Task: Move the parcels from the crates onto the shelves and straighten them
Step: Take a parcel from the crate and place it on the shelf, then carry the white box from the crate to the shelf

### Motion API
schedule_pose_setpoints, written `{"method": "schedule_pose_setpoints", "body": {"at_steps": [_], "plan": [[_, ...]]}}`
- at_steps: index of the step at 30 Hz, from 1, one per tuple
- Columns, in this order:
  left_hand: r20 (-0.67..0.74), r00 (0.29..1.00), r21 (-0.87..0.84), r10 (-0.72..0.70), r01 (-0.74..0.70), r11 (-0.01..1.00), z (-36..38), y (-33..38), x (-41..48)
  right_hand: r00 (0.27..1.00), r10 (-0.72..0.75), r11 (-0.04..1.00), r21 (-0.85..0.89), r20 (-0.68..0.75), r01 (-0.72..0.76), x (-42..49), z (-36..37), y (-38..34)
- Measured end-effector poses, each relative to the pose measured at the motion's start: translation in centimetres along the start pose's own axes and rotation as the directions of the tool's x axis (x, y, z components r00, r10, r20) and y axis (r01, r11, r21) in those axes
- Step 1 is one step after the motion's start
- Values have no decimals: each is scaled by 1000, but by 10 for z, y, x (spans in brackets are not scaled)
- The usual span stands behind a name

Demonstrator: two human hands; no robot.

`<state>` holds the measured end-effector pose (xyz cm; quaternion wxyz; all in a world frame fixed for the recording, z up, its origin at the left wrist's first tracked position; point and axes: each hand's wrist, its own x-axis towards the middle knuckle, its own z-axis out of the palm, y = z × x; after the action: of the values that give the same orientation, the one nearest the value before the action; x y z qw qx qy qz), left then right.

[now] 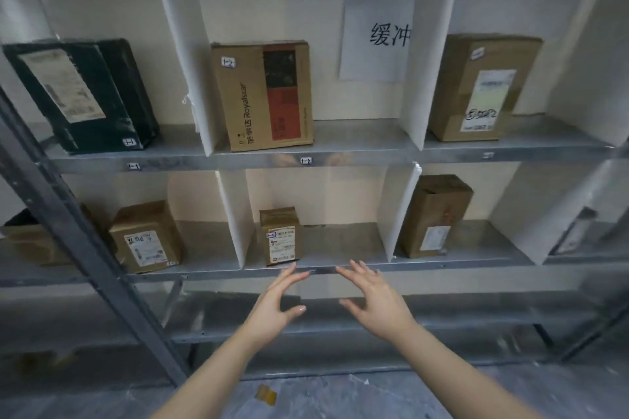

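Note:
A small brown parcel point(280, 236) with a white label stands upright at the left of the middle bay on the lower shelf point(343, 245). My left hand point(279, 303) hovers just below and in front of it, fingers straight and spread, holding nothing. My right hand point(372, 299) mirrors it a little to the right, also open and empty, fingertips near the shelf's front edge. More parcels stand in neighbouring bays: a Royalstar box point(262, 95), a black parcel point(81, 95), a tall brown box point(476, 88), a brown box point(146, 236) and a dark brown box point(434, 214).
White divider panels point(235, 214) split the metal shelves into bays. A grey slanted upright point(78, 231) crosses the left side. A paper sign point(377, 31) hangs on the back wall. A bit of brown tape point(266, 394) lies on the floor. No crate is in view.

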<state>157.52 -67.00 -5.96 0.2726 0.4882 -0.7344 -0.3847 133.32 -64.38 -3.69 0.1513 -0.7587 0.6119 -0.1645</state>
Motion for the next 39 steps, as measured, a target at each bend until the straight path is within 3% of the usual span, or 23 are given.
{"method": "schedule_pose_setpoints", "body": {"at_steps": [8, 15, 19, 23, 26, 32, 35, 39], "plan": [[268, 938, -11, 219, -224, 975, 91, 87, 27, 958, 220, 973, -26, -184, -229, -113, -77, 62], [560, 729, -23, 394, -462, 886, 254, 206, 91, 824, 475, 859, -39, -308, -510, -245, -145, 192], [698, 510, 8, 503, -708, 706, 385, 287, 114, 687, 619, 741, -6, -380, -672, -340, -189, 279], [759, 351, -86, 548, -781, 619, 511, 380, 120, 524, 739, 595, 45, -424, -803, -432, -235, 350], [780, 255, -204, 571, -759, 618, 592, 438, 111, 400, 788, 496, 98, -468, -863, -496, -262, 392], [860, 109, -344, 498, -597, 725, 724, 491, 110, 98, 879, 258, 293, -467, -920, -606, -278, 460], [865, 30, -367, 501, -644, 671, 789, 526, 129, 2, 893, 157, 305, -450, -939, -650, -292, 495], [854, -129, -456, 504, -653, 605, 875, 584, 157, -188, 858, 53, 448, -477, -893, -696, -322, 545]]}}
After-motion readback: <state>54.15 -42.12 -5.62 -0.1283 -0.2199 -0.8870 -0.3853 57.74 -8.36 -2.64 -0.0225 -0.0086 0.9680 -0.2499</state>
